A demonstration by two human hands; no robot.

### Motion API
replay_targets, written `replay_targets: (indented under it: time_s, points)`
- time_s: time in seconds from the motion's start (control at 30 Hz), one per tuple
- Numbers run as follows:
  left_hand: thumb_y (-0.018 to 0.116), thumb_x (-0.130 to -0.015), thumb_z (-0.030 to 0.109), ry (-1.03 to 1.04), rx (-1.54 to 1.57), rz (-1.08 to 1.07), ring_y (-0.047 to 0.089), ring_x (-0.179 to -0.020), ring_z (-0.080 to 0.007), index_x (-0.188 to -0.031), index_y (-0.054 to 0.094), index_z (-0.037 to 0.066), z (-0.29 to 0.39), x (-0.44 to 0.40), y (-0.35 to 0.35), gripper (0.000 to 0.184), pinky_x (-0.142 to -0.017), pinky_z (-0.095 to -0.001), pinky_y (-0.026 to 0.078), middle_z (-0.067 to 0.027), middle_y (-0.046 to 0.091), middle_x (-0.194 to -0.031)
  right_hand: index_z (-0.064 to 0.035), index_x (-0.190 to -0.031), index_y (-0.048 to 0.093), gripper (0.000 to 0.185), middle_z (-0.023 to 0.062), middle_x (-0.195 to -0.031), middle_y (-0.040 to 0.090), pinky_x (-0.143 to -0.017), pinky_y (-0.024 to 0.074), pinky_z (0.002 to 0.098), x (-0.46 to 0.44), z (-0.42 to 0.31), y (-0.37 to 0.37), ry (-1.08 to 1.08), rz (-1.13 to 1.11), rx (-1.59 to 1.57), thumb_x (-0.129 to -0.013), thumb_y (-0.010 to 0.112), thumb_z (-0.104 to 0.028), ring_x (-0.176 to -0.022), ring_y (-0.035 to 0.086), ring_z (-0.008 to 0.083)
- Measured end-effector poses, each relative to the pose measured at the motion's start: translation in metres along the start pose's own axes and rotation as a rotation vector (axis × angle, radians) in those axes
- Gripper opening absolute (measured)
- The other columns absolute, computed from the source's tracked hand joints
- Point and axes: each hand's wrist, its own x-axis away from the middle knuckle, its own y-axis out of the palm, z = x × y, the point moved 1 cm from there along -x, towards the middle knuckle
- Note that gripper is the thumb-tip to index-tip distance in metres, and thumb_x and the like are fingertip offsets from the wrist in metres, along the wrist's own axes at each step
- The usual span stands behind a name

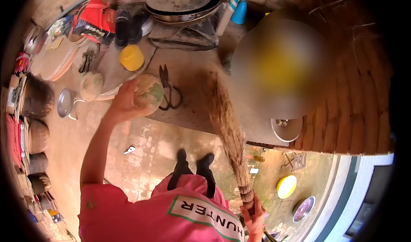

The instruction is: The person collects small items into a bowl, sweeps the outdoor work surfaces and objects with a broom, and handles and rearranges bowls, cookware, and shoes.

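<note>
A round, mottled green and tan object, like a gourd [149,94], is gripped by my left hand [125,100] at the front edge of the dusty counter [192,68]. Black scissors [169,90] lie just right of it. My right hand [254,214] is wrapped round the bound handle of a straw broom [231,143], low at the right. The broom slants up, its bristles over the counter. A yellow cup-like container [131,57] and a second round tan object [91,86] sit left of the scissors.
A lidded pan [182,4] stands at the back. Dark shoes [123,28] and a red bag [94,19] lie to its left. At right are a blurred round shape, a bowl [287,130] and a brick wall [351,105]. A yellow basin [286,186] is on the floor.
</note>
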Motion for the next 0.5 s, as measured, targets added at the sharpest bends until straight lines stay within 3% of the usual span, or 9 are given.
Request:
replay_targets:
  time_s: [0.03,0.13,0.23,0.33,0.37,0.47,0.5]
  points:
    - [0.089,-0.060,0.036,-0.022,-0.017,-0.032,0.038,-0.136,-0.0389,-0.148,0.031,-0.003,0.005,0.007,0.006,0.112,-0.114,-0.0424,0.032,-0.0232,0.038,-0.146,0.0033,-0.135,0.052,0.064,0.0069,-0.066,0.057,-0.060,0.0469,0.0274,0.002,-0.003,0.001,0.027,0.007,-0.006,-0.076,0.074,-0.005,-0.060,0.052,0.0106]
    - [0.089,-0.058,0.030,0.003,0.023,0.153,0.038,-0.134,-0.0390,-0.150,0.026,0.000,-0.012,0.003,0.021,0.115,-0.112,-0.0413,0.034,-0.0218,0.039,-0.142,0.0025,-0.136,0.051,0.064,0.0066,-0.069,0.057,-0.059,0.0460,0.0262,0.005,-0.011,0.004,0.041,0.036,-0.001,-0.077,0.074,-0.006,-0.061,0.052,0.0093]
    - [0.087,-0.062,0.025,-0.001,0.170,0.306,0.047,-0.125,-0.0385,-0.141,0.041,-0.002,-0.026,0.000,0.020,0.095,-0.105,-0.0409,0.041,-0.0215,0.048,-0.128,0.0011,-0.136,0.052,0.062,0.0071,-0.074,0.059,-0.060,0.0463,0.0254,0.011,-0.002,0.010,0.006,0.066,-0.009,-0.079,0.075,-0.006,-0.061,0.054,0.0096]
    - [0.081,-0.071,0.016,0.072,0.098,0.343,0.058,-0.106,-0.0350,-0.116,0.056,-0.003,-0.057,-0.007,0.019,0.055,-0.088,-0.0425,0.048,-0.0178,0.057,-0.111,0.0020,-0.136,0.052,0.063,0.0095,-0.080,0.062,-0.061,0.0467,0.0250,0.022,0.002,0.017,-0.024,0.077,-0.008,-0.078,0.075,-0.005,-0.063,0.056,0.0106]
    - [0.079,-0.074,0.014,0.063,0.029,0.322,0.059,-0.098,-0.0345,-0.108,0.056,-0.003,-0.062,-0.008,0.021,0.044,-0.083,-0.0435,0.047,-0.0162,0.058,-0.105,0.0029,-0.134,0.053,0.063,0.0141,-0.088,0.065,-0.066,0.0502,0.0277,0.028,0.001,0.018,0.059,0.034,0.050,-0.076,0.076,-0.005,-0.070,0.063,0.0159]
    - [0.073,-0.080,0.009,0.116,-0.130,0.247,0.059,-0.078,-0.0306,-0.088,0.055,-0.001,-0.055,-0.018,0.010,0.022,-0.069,-0.0439,0.045,-0.0115,0.060,-0.087,0.0007,-0.133,0.055,0.065,0.0222,-0.098,0.068,-0.071,0.0555,0.0369,0.032,-0.005,0.026,-0.024,0.071,0.081,-0.074,0.079,-0.010,-0.084,0.071,0.0352]
    - [0.072,-0.081,0.008,0.178,-0.147,0.220,0.058,-0.073,-0.0277,-0.084,0.054,-0.001,-0.058,-0.022,0.005,0.020,-0.065,-0.0424,0.044,-0.0099,0.058,-0.081,-0.0002,-0.133,0.055,0.065,0.0208,-0.096,0.067,-0.070,0.0554,0.0378,0.035,-0.005,0.028,-0.021,0.079,0.092,-0.074,0.080,-0.013,-0.080,0.070,0.0355]
